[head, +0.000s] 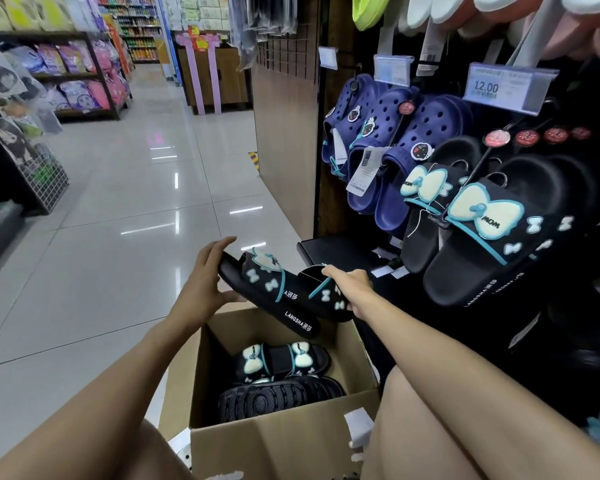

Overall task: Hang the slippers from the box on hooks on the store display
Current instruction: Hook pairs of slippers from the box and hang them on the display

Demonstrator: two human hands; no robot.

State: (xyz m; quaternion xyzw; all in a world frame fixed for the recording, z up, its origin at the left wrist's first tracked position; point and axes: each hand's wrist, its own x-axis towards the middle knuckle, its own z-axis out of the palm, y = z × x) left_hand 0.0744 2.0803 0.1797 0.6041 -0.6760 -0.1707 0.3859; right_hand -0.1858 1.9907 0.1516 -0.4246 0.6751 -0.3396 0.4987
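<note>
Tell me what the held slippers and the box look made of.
Held slippers: likely moulded foam or rubber, matte black, with printed lettering on thick one-piece soles. Box: brown corrugated cardboard, dull, with raw folded flaps. Both hands grip the pair.

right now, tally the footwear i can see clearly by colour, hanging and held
navy clogs: 3
hanging black bow slippers, front: 2
held black bow slippers: 2
total: 7, others behind are hidden

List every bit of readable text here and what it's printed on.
"LANGSHA": sole edge of the held slipper.
"LANGSHA": sole edge of the hanging slipper.
"MOM": its cream bow.
"12.00": price tag.
Barcode tag and aisle signs: too blurred.
</note>
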